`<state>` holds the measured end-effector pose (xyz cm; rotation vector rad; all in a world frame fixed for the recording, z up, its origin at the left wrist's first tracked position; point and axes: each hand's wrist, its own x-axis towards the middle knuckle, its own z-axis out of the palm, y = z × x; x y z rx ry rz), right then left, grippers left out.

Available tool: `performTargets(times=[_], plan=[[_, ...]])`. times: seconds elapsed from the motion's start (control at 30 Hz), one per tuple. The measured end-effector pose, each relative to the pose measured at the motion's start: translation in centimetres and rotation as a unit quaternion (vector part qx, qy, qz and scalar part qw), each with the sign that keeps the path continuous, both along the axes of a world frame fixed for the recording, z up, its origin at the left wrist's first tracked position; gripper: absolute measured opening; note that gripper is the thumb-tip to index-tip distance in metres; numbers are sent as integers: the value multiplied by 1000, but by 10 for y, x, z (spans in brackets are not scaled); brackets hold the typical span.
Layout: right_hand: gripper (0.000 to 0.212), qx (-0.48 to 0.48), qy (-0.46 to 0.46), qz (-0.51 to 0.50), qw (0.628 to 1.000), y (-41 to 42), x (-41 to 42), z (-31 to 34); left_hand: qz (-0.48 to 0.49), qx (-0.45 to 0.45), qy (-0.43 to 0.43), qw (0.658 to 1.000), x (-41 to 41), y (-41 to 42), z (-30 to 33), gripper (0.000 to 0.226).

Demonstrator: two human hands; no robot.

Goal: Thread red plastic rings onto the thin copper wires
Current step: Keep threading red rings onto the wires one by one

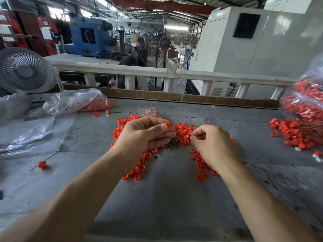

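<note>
From the head camera, a scatter of small red plastic rings (183, 131) lies in the middle of a worn grey table (166, 198), and everything else is placed here relative to that scatter. The left hand (145, 137) hovers over its left side with fingers curled, pinching a single red ring (167, 124) between thumb and forefinger at the hand's upper right. A bundle of thin copper wires (152, 112) fans out just behind the scatter, and more fine strands show between the two hands, below the left fingertips. The right hand (213, 142) sits over the right side of the scatter, its fingers curled and its thumb and forefinger pressed together; whether a wire is caught in that pinch is too fine to tell. Well to the left of the scatter, one red ring on a thin wire (42, 164) lies alone on the table. Behind and to the left, a clear plastic bag with red rings inside (78, 102) lies on its side, with a white round desk fan (26, 70) further back. Far to the right, a second heap of red rings with wires (293, 133) spills in front of a bulging clear plastic bag (305, 98).
</note>
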<state>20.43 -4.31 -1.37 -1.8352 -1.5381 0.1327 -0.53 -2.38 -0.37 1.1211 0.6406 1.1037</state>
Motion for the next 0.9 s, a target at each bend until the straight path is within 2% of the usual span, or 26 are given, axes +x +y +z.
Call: performTargets(times=[0.1,0.17,0.27,0.43,0.63,0.9], plan=[[12,39,20,33,999,-1,0,0,1,1,1,1000,1,-1,1,26],[5,55,50,53,996,-1,-2,0,2,1,3,1000,1,-1,1,26],[11,27,71,59,995,1,-6,-1,3,-1,6,1000,3,-2,2,27],[24,-8,50,45,998,2,-8,-2,7,0,5,1000,3,-4,3,26],[18,48,141,85,985,-8,-15,8,12,-5,4,1000,3,-4,4,27],[22,149,85,174,970,-17,-29,16,30,-15,-9,999,4,-6,5,28]])
